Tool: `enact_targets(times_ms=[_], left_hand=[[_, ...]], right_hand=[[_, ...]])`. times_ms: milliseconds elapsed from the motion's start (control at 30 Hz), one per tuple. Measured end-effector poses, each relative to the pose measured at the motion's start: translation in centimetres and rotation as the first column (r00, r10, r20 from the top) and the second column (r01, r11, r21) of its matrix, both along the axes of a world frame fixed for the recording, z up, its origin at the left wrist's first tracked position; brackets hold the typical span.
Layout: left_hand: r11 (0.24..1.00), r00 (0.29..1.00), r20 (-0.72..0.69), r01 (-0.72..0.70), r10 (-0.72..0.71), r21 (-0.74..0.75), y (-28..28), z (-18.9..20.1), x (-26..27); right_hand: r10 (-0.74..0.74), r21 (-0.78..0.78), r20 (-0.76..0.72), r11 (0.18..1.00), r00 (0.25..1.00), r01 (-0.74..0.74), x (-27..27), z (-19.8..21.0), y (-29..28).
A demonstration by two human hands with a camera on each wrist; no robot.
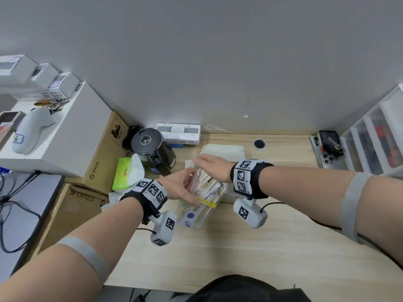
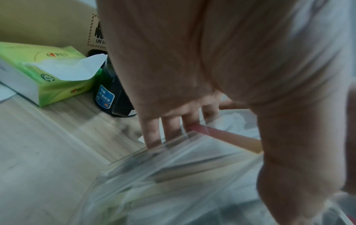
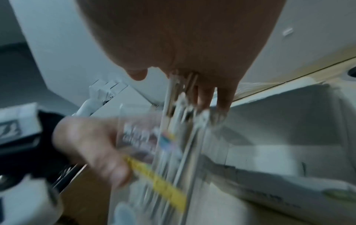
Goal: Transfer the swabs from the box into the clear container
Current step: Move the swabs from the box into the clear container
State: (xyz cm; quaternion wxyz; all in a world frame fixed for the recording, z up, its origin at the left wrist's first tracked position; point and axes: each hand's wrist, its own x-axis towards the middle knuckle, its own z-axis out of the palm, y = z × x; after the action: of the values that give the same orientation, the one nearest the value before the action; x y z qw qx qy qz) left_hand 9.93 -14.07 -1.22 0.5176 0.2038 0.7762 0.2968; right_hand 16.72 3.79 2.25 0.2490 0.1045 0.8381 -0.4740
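The clear container [image 1: 196,219] stands mid-desk, packed with upright paper-wrapped swabs [image 1: 207,186] and carrying a yellow label. My left hand [image 1: 181,186] grips its left side, thumb along the near wall and fingers on the far wall [image 2: 154,134]. My right hand [image 1: 207,165] lies flat over the swab tops with straight fingers [image 3: 208,97]; the swab ends [image 3: 179,115] touch its palm. The open white swab box [image 1: 224,149] sits just behind and right of the container, and its inside is hidden. The wrist views are blurred.
A black kettle [image 1: 152,147] and a green tissue pack [image 1: 126,173] stand left of the container, with cardboard boxes [image 1: 102,162] beyond. A white carton [image 1: 178,132] is against the wall. Phones [image 1: 329,149] and a drawer unit [image 1: 375,138] sit at the right.
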Motion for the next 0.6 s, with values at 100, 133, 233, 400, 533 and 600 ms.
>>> enact_targets(times_ms=[100, 133, 233, 400, 533, 600], left_hand=[[0.999, 0.997, -0.082, 0.000, 0.003, 0.035, 0.6, 0.2, 0.2], [0.999, 0.997, -0.078, -0.001, 0.004, 0.043, 0.7, 0.5, 0.4], [0.998, 0.999, -0.049, -0.003, 0.006, 0.058, 0.6, 0.4, 0.5], [1.000, 0.998, -0.055, 0.012, -0.012, -0.004, -0.2, -0.3, 0.0], [1.000, 0.998, 0.065, 0.009, -0.010, 0.016, -0.7, -0.3, 0.2], [1.000, 0.994, 0.109, 0.014, -0.017, 0.026, -0.6, -0.3, 0.7]], right_hand=[[0.122, 0.096, -0.020, 0.988, 0.992, -0.119, 0.6, -0.6, -1.7], [0.158, 0.146, -0.039, 0.978, 0.987, -0.151, 0.7, -0.9, -2.1], [0.181, 0.192, -0.027, 0.966, 0.983, -0.173, 1.1, -1.7, -2.6], [0.109, 0.098, -0.101, 0.990, 0.989, -0.099, 1.8, -1.7, -1.8], [0.220, 0.078, 0.027, 0.972, 0.975, -0.221, 2.0, -2.4, 0.6], [0.272, 0.077, 0.081, 0.957, 0.959, -0.278, 2.5, -3.0, 1.3]])
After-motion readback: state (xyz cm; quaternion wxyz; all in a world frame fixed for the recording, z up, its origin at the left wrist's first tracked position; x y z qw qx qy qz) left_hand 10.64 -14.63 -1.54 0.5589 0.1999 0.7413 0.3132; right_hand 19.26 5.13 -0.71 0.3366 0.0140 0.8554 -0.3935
